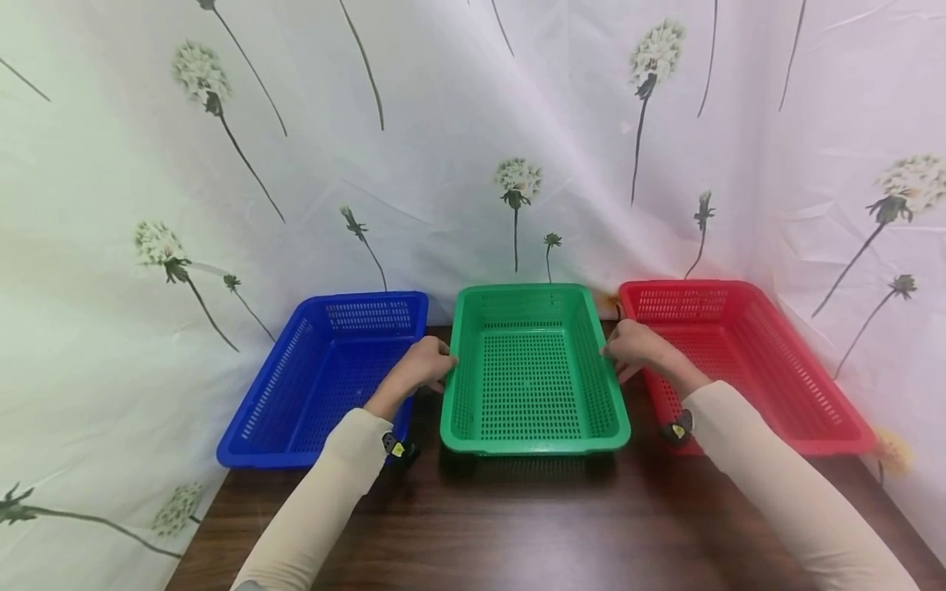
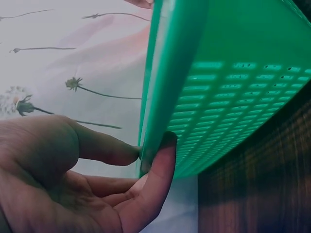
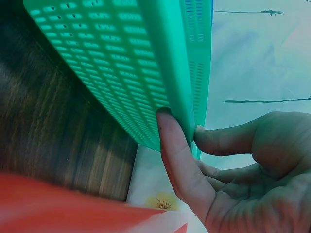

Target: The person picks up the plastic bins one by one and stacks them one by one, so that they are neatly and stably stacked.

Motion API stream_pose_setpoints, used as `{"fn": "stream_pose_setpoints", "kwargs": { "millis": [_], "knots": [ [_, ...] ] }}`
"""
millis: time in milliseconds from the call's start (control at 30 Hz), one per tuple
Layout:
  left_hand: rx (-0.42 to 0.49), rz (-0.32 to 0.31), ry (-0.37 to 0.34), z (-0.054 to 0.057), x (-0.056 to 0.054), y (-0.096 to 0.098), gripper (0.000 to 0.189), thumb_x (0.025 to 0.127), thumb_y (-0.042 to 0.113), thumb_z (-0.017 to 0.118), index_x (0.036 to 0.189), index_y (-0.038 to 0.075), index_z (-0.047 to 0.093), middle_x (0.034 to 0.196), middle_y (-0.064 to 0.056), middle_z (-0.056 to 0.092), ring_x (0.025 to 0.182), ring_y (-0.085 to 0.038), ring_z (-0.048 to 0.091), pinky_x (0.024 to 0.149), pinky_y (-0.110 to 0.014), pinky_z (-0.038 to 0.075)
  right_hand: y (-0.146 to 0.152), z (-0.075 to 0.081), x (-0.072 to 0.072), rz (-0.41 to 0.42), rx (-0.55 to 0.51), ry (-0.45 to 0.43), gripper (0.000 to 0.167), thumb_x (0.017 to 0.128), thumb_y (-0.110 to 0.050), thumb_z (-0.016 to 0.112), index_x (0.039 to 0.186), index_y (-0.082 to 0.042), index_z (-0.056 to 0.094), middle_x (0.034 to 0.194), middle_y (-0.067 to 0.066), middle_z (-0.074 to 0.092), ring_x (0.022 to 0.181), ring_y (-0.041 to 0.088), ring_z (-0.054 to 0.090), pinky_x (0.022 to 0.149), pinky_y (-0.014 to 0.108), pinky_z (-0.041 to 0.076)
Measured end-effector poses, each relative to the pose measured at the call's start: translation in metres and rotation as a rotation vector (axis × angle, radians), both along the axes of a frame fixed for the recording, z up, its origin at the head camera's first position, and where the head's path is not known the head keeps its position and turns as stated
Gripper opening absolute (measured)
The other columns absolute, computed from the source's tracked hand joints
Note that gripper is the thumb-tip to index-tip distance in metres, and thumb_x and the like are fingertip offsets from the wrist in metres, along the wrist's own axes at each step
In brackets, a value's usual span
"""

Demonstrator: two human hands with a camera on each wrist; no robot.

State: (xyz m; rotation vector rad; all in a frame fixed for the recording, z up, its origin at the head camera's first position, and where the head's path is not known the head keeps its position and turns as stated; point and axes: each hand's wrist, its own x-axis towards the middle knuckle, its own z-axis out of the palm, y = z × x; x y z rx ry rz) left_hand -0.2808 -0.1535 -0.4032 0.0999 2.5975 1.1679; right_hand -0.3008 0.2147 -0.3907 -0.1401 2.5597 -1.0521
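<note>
Between my two hands is a green plastic basket (image 1: 528,386) with slotted walls and a perforated floor, nothing lying inside it. My left hand (image 1: 427,364) pinches its left rim, thumb on the top and a finger under the lip, as the left wrist view shows at the rim (image 2: 165,97). On the opposite side my right hand (image 1: 631,349) pinches the right rim in the same way; in the right wrist view a fingertip (image 3: 166,116) presses the slotted wall below the lip. The basket's front edge casts a shadow on the table.
A blue basket (image 1: 254,394) stands close on the left, and a red basket (image 1: 820,386) on the right, partly behind my right forearm. Dark wooden table (image 1: 517,525) lies below. A white flowered cloth (image 1: 443,148) hangs behind the baskets.
</note>
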Motion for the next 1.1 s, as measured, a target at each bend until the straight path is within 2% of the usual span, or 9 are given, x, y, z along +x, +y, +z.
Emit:
{"fn": "stream_pose_setpoints", "kwargs": {
  "millis": [100,233,467,633,733,867,967,1100],
  "knots": [
    [0.019,-0.004,-0.004,0.002,0.001,-0.001,0.032,0.109,0.008,0.051,0.126,-0.014,0.067,0.105,-0.025,0.074,0.085,-0.029,0.078,0.079,-0.045,0.067,0.0,0.0,0.0,-0.01,-0.008,0.003,0.023,0.108,-0.008,0.058,0.103,0.011,0.069,0.096,0.024,0.074,0.076,0.023,0.078,0.079,0.046,0.067],
    [0.05,-0.003,-0.003,0.004,0.001,-0.005,0.033,0.108,0.007,0.051,0.127,-0.015,0.066,0.106,-0.026,0.074,0.084,-0.028,0.078,0.078,-0.043,0.067,-0.001,0.003,0.001,-0.029,-0.011,0.002,0.022,0.106,-0.01,0.062,0.106,0.011,0.068,0.098,0.024,0.074,0.078,0.025,0.079,0.082,0.047,0.066],
    [0.091,0.022,0.018,0.011,0.003,-0.01,0.036,0.109,0.008,0.054,0.134,-0.015,0.064,0.113,-0.028,0.074,0.088,-0.03,0.079,0.078,-0.041,0.067,-0.003,0.009,0.003,-0.042,-0.06,-0.014,0.025,0.107,-0.01,0.059,0.111,0.013,0.066,0.102,0.024,0.072,0.082,0.025,0.078,0.08,0.045,0.067],
    [0.117,0.06,0.056,0.013,0.005,-0.015,0.034,0.109,0.011,0.056,0.13,-0.013,0.068,0.12,-0.03,0.072,0.094,-0.031,0.077,0.086,-0.047,0.066,-0.002,0.011,0.004,-0.029,-0.086,0.006,0.022,0.107,-0.011,0.058,0.101,0.008,0.067,0.102,0.023,0.074,0.082,0.024,0.078,0.081,0.044,0.067],
    [0.145,0.086,0.056,0.016,0.005,-0.018,0.037,0.109,0.013,0.057,0.135,-0.013,0.064,0.127,-0.032,0.069,0.096,-0.032,0.076,0.088,-0.047,0.065,-0.003,0.014,0.005,-0.029,-0.124,0.014,0.021,0.108,-0.01,0.056,0.098,0.007,0.064,0.101,0.022,0.072,0.083,0.024,0.076,0.083,0.047,0.067],
    [0.186,0.103,0.044,0.021,0.006,-0.02,0.045,0.108,0.014,0.057,0.145,-0.013,0.055,0.129,-0.032,0.067,0.093,-0.027,0.077,0.083,-0.043,0.067,-0.003,0.021,0.007,-0.043,-0.149,0.012,0.021,0.107,-0.011,0.058,0.107,0.009,0.06,0.108,0.025,0.068,0.086,0.026,0.075,0.083,0.046,0.067],
    [0.216,0.105,0.041,0.026,0.007,-0.023,0.047,0.108,0.015,0.057,0.146,-0.011,0.054,0.124,-0.032,0.07,0.087,-0.024,0.077,0.078,-0.04,0.067,-0.003,0.028,0.009,-0.054,-0.153,0.001,0.029,0.107,-0.014,0.06,0.121,0.012,0.059,0.116,0.027,0.065,0.089,0.028,0.075,0.084,0.044,0.067],
    [0.222,0.104,0.063,0.032,0.009,-0.027,0.047,0.109,0.017,0.057,0.148,-0.009,0.054,0.126,-0.03,0.07,0.085,-0.02,0.077,0.079,-0.038,0.067,-0.004,0.036,0.01,-0.046,-0.175,0.002,0.04,0.108,-0.016,0.061,0.135,0.013,0.056,0.12,0.027,0.064,0.089,0.026,0.075,0.091,0.047,0.065]
  ]
}}
